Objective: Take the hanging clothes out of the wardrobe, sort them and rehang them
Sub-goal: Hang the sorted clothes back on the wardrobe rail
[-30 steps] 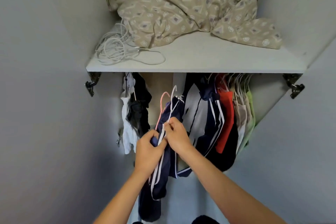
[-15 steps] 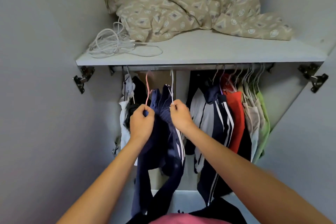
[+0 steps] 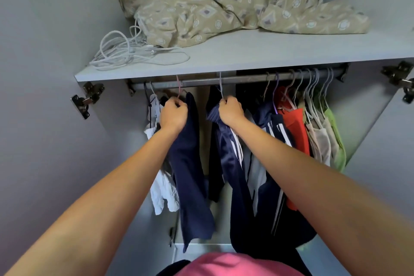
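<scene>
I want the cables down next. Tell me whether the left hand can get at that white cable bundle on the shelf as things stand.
Probably not right away. The left hand grips the pink hanger with the navy garment, so it is occupied. The white cable bundle lies at the shelf's open front edge, above that hand, nothing covering it.

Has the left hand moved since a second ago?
Yes. The left hand has gone up and left, from well under the shelf to just below the rail, apart from the right hand.

A patterned beige quilt (image 3: 235,0) lies on the shelf (image 3: 257,51); coiled white cable (image 3: 125,51) beside it.
</scene>
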A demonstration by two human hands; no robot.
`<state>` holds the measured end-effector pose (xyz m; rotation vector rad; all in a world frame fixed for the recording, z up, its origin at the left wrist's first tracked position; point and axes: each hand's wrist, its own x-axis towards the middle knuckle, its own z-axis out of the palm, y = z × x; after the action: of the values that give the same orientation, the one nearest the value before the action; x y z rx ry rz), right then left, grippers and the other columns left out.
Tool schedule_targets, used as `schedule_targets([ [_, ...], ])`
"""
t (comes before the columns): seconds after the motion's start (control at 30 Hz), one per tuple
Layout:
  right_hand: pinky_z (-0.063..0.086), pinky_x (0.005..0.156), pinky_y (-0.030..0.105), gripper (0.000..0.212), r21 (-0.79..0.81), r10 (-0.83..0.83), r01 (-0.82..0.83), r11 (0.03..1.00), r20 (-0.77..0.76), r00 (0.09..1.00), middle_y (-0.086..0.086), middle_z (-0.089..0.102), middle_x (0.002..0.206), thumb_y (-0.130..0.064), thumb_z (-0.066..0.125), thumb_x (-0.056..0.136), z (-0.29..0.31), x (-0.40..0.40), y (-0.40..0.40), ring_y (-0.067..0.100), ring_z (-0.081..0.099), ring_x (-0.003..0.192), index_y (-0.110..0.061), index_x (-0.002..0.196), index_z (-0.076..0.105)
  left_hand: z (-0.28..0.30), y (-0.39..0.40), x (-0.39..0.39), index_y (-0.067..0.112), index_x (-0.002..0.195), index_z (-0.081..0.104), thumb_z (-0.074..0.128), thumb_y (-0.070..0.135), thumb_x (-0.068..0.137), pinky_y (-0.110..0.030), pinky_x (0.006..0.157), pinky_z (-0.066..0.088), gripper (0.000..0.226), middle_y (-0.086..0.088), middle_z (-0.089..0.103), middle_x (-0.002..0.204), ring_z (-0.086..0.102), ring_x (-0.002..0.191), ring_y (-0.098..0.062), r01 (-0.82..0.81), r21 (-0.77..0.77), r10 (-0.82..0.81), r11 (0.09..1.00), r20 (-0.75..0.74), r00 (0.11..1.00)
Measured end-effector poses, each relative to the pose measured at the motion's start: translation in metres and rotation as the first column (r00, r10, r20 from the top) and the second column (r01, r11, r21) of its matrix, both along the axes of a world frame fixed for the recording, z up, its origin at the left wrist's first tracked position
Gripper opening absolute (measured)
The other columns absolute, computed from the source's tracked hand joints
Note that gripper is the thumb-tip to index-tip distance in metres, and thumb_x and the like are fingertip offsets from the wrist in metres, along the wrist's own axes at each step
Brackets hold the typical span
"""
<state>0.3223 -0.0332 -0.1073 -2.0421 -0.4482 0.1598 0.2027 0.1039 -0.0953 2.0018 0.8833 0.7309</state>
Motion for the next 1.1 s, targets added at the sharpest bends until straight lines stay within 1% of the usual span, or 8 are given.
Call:
schedule_targets([
  [0.2,0.048,0.098,0.041,0.036,-0.095,-0.05,0.042,0.995,-0.083,0.995,0.026,0.06,0.137,-0.025,0.042,0.109,-0.013,0.028,0.015,0.046,0.059,0.124,-0.004,0.132,0.06,-0.021,0.029,0.015,0.011,0.122,0.064,0.05,0.003,0.1,-0.035,0.08,0.044,0.028,-0.006,0.065,0.107,0.059,0.095,-0.027,0.075,0.133,-0.065,0.988,-0.079,0.995],
  [0.37,0.048,0.096,0.042,0.035,-0.222,-0.07,0.052,0.974,-0.074,0.995,0.025,0.06,0.138,-0.023,0.044,0.108,-0.042,0.034,0.016,0.046,0.058,0.125,-0.003,0.132,0.059,-0.048,0.041,0.014,0.016,0.119,0.063,0.047,0.004,0.098,-0.038,0.079,0.046,0.028,-0.007,0.066,0.105,0.063,0.096,-0.033,0.081,0.137,-0.057,0.987,-0.17,0.984],
  [0.47,0.043,0.084,0.039,0.03,-0.258,-0.034,0.035,0.965,0.01,0.999,0.026,0.062,0.133,-0.021,0.043,0.109,-0.057,0.031,0.022,0.047,0.059,0.121,-0.002,0.128,0.057,-0.059,0.041,0.012,0.015,0.12,0.061,0.048,0.002,0.098,-0.038,0.076,0.042,0.029,-0.006,0.065,0.1,0.057,0.088,-0.029,0.084,0.199,-0.041,0.976,-0.211,0.977],
  [0.57,0.04,0.081,0.037,0.026,-0.272,0.029,-0.005,0.962,0.087,0.996,0.024,0.064,0.127,-0.019,0.043,0.109,-0.062,0.024,0.037,0.046,0.061,0.118,-0.003,0.123,0.057,-0.061,0.038,0.008,0.011,0.123,0.06,0.049,-0.002,0.095,-0.038,0.075,0.04,0.033,-0.004,0.06,0.095,0.053,0.086,-0.028,0.078,0.273,-0.017,0.959,-0.22,0.975],
  [0.73,0.046,0.086,0.04,0.027,-0.306,0.158,-0.121,0.944,0.101,0.982,0.025,0.065,0.129,-0.022,0.045,0.109,-0.058,0.008,0.074,0.046,0.061,0.119,-0.003,0.122,0.059,-0.057,0.053,0.002,0.01,0.125,0.062,0.048,-0.006,0.091,-0.036,0.079,0.041,0.041,-0.009,0.066,0.1,0.061,0.101,-0.036,-0.031,0.197,0.072,0.98,-0.203,0.977],
  [0.83,0.048,0.093,0.041,0.028,-0.303,0.226,-0.204,0.931,0.038,0.973,0.025,0.064,0.13,-0.023,0.045,0.109,-0.055,-0.004,0.099,0.045,0.06,0.12,-0.005,0.124,0.061,-0.054,0.069,-0.011,0.013,0.125,0.063,0.049,-0.004,0.095,-0.038,0.08,0.044,0.037,-0.009,0.065,0.101,0.061,0.102,-0.038,-0.073,0.191,0.119,0.979,-0.244,0.963],
  [0.97,0.044,0.087,0.039,0.028,-0.254,0.281,-0.277,0.927,-0.021,0.959,0.025,0.065,0.13,-0.027,0.049,0.109,-0.056,-0.011,0.115,0.045,0.06,0.121,-0.009,0.124,0.064,-0.058,0.085,-0.027,0.022,0.123,0.064,0.051,0.008,0.099,-0.049,0.092,0.053,0.03,-0.016,0.072,0.119,0.064,0.111,-0.046,0.014,0.245,0.06,0.97,-0.291,0.955],
  [1.1,0.045,0.09,0.036,0.031,-0.219,0.306,-0.313,0.924,-0.066,0.95,0.018,0.068,0.129,-0.032,0.053,0.107,-0.059,-0.007,0.096,0.039,0.061,0.122,-0.016,0.131,0.065,-0.06,0.069,-0.04,0.023,0.129,0.06,0.056,0.024,0.102,-0.055,0.085,0.054,0.027,-0.014,0.054,0.132,0.056,0.117,-0.042,0.083,0.417,0.072,0.905,-0.342,0.937],
])
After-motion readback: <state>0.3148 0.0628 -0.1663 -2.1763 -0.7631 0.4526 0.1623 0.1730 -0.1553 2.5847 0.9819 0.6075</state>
